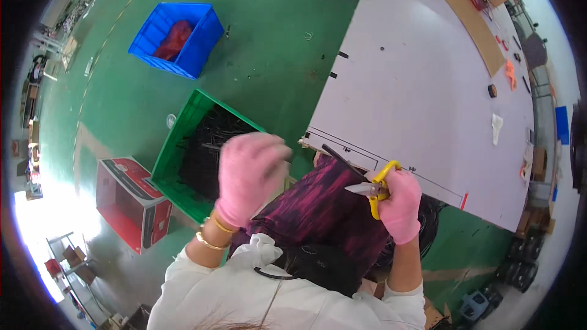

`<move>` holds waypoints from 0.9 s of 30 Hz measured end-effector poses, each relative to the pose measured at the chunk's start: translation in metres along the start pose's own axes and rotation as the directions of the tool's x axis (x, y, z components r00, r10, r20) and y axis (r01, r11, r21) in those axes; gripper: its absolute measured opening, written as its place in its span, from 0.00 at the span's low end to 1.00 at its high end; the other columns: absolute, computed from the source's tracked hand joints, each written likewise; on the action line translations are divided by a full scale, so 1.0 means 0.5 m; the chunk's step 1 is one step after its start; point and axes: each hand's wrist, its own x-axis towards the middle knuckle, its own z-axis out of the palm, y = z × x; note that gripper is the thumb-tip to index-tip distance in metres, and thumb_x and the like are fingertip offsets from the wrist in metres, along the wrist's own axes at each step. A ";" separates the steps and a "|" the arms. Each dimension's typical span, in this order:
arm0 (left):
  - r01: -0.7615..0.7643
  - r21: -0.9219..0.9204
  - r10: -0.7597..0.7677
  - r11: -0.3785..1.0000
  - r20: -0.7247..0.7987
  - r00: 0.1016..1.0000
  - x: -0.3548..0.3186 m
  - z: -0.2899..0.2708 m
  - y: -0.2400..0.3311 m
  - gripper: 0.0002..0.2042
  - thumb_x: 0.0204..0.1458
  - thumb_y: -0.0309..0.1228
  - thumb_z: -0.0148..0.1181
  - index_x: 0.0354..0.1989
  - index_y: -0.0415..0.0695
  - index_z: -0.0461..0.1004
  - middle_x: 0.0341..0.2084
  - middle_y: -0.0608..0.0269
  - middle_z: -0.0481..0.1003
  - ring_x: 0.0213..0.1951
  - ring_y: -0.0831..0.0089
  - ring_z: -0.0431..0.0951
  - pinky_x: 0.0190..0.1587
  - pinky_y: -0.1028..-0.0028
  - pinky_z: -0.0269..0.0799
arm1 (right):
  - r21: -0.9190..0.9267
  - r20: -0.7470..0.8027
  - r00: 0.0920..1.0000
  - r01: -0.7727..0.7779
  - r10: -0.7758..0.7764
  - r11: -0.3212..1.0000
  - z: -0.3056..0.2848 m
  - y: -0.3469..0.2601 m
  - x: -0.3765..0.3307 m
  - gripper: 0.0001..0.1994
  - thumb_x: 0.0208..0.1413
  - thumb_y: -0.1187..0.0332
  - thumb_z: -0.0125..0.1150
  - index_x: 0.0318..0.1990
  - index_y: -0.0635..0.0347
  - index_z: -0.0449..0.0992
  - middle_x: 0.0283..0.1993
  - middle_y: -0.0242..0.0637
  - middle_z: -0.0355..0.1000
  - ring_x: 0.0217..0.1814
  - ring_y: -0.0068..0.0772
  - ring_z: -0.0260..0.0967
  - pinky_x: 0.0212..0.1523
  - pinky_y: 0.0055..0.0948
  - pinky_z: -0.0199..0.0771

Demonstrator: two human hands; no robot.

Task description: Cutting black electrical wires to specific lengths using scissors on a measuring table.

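Far out beyond the left hand (249,177) a blue plastic crate (177,38) with red cloth in it sits on the green floor (269,43), and nearer, just left of and below that hand, stand a red cardboard box (131,201) and a green plastic crate (183,146) full of black wires. The left hand, in a pink glove, is blurred and raised over the green crate's near corner; its fingers look curled, but I cannot tell whether they grip anything. To its right, the gloved right hand (400,205) is closed round yellow-handled snips (376,188), blades pointing toward the left hand, with a thin black wire (342,162) rising from them. Beyond this hand lies the pale grey bench (422,85). Cutting well, I judge, means holding the wire taut and square to the blades.
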 end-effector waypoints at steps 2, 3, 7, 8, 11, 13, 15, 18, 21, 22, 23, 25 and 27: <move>-0.160 -0.065 0.157 0.985 -0.058 0.986 0.001 0.054 0.035 0.11 0.34 0.24 0.66 0.29 0.48 0.77 0.31 0.65 0.77 0.36 0.63 0.78 0.39 0.64 0.74 | 0.003 0.060 0.998 0.005 -0.005 1.000 -0.001 -0.008 0.030 0.10 0.37 0.70 0.73 0.26 0.57 0.75 0.21 0.38 0.67 0.24 0.44 0.66 0.28 0.37 0.61; -0.208 -0.096 0.200 0.973 -0.086 0.976 0.003 0.088 0.049 0.11 0.33 0.26 0.66 0.29 0.48 0.77 0.32 0.66 0.78 0.38 0.65 0.78 0.39 0.65 0.74 | -0.002 0.108 0.994 -0.006 0.006 1.000 0.000 -0.009 0.041 0.11 0.36 0.70 0.72 0.25 0.58 0.73 0.21 0.39 0.67 0.25 0.46 0.66 0.29 0.37 0.61; -0.176 -0.088 0.163 0.981 -0.130 0.978 -0.006 0.184 0.079 0.09 0.47 0.32 0.65 0.36 0.51 0.75 0.42 0.70 0.75 0.46 0.66 0.76 0.51 0.63 0.71 | -0.011 0.175 0.984 0.019 -0.017 1.000 0.020 0.008 0.062 0.11 0.36 0.70 0.72 0.25 0.59 0.72 0.22 0.42 0.68 0.25 0.49 0.66 0.29 0.38 0.61; -0.166 -0.089 0.153 0.982 -0.135 0.979 -0.002 0.195 0.081 0.09 0.47 0.32 0.65 0.36 0.51 0.75 0.42 0.70 0.75 0.46 0.66 0.76 0.51 0.63 0.71 | -0.020 0.184 0.983 0.033 -0.028 0.999 0.022 0.014 0.064 0.12 0.35 0.70 0.72 0.25 0.59 0.72 0.21 0.42 0.68 0.25 0.50 0.66 0.29 0.38 0.62; -0.168 -0.095 0.156 0.981 -0.128 0.980 -0.002 0.212 0.074 0.10 0.50 0.33 0.64 0.41 0.52 0.74 0.41 0.70 0.74 0.46 0.66 0.76 0.53 0.62 0.70 | -0.034 0.209 0.978 0.030 -0.023 0.999 0.024 0.012 0.071 0.12 0.35 0.71 0.71 0.24 0.60 0.71 0.22 0.43 0.68 0.26 0.51 0.66 0.30 0.39 0.62; -0.188 -0.117 0.179 0.975 -0.085 0.980 -0.006 0.222 0.064 0.10 0.51 0.33 0.63 0.42 0.53 0.73 0.42 0.70 0.73 0.46 0.66 0.75 0.53 0.61 0.70 | -0.039 0.222 0.975 0.012 -0.003 0.999 0.027 0.009 0.073 0.12 0.35 0.71 0.71 0.24 0.60 0.70 0.22 0.43 0.68 0.26 0.52 0.66 0.30 0.40 0.63; -0.190 -0.122 0.181 0.974 -0.083 0.980 -0.008 0.224 0.059 0.10 0.51 0.33 0.62 0.42 0.54 0.73 0.42 0.70 0.73 0.46 0.66 0.76 0.54 0.61 0.70 | -0.066 0.219 0.975 -0.029 0.043 0.997 0.029 0.007 0.072 0.11 0.35 0.72 0.70 0.23 0.60 0.70 0.22 0.45 0.68 0.26 0.53 0.66 0.30 0.41 0.63; -0.200 -0.125 0.191 0.972 -0.084 0.978 -0.006 0.225 0.055 0.10 0.51 0.33 0.62 0.41 0.54 0.74 0.41 0.70 0.73 0.46 0.66 0.76 0.54 0.61 0.70 | -0.075 0.236 0.970 -0.040 0.057 0.996 0.029 0.009 0.073 0.11 0.36 0.72 0.69 0.23 0.61 0.69 0.22 0.45 0.68 0.26 0.54 0.66 0.30 0.42 0.64; -0.198 -0.127 0.189 0.972 -0.080 0.979 -0.005 0.226 0.053 0.09 0.51 0.34 0.62 0.41 0.55 0.75 0.40 0.70 0.74 0.45 0.67 0.76 0.54 0.61 0.70 | -0.085 0.241 0.968 -0.051 0.070 0.995 0.030 0.008 0.075 0.11 0.36 0.72 0.69 0.23 0.61 0.69 0.23 0.45 0.68 0.26 0.54 0.66 0.30 0.43 0.64; -0.194 -0.128 0.186 0.973 -0.070 0.980 -0.005 0.226 0.052 0.09 0.50 0.34 0.62 0.40 0.55 0.76 0.39 0.71 0.74 0.45 0.67 0.76 0.54 0.61 0.69 | -0.087 0.242 0.968 -0.050 0.070 0.995 0.030 0.008 0.075 0.11 0.36 0.72 0.69 0.23 0.61 0.69 0.23 0.45 0.68 0.26 0.54 0.66 0.30 0.43 0.64; -0.193 -0.130 0.185 0.973 -0.072 0.980 -0.004 0.226 0.052 0.09 0.50 0.34 0.62 0.40 0.55 0.76 0.39 0.71 0.74 0.45 0.67 0.76 0.54 0.61 0.69 | -0.097 0.244 0.967 -0.052 0.074 0.994 0.030 0.009 0.075 0.11 0.36 0.72 0.69 0.23 0.61 0.69 0.23 0.46 0.69 0.26 0.55 0.66 0.30 0.43 0.64; -0.216 -0.116 0.210 0.969 -0.063 0.976 -0.002 0.224 0.050 0.08 0.50 0.34 0.61 0.40 0.56 0.77 0.38 0.72 0.75 0.46 0.68 0.76 0.54 0.62 0.69 | -0.108 0.245 0.966 -0.053 0.078 0.993 0.029 0.008 0.076 0.11 0.36 0.72 0.69 0.24 0.61 0.69 0.23 0.46 0.69 0.27 0.55 0.66 0.30 0.43 0.64; -0.211 -0.114 0.207 0.971 -0.047 0.977 -0.002 0.224 0.048 0.09 0.50 0.34 0.60 0.40 0.57 0.77 0.38 0.72 0.75 0.46 0.68 0.76 0.54 0.62 0.69 | -0.119 0.252 0.964 -0.055 0.083 0.991 0.029 0.006 0.077 0.11 0.36 0.72 0.69 0.25 0.61 0.70 0.24 0.46 0.70 0.27 0.55 0.67 0.30 0.44 0.65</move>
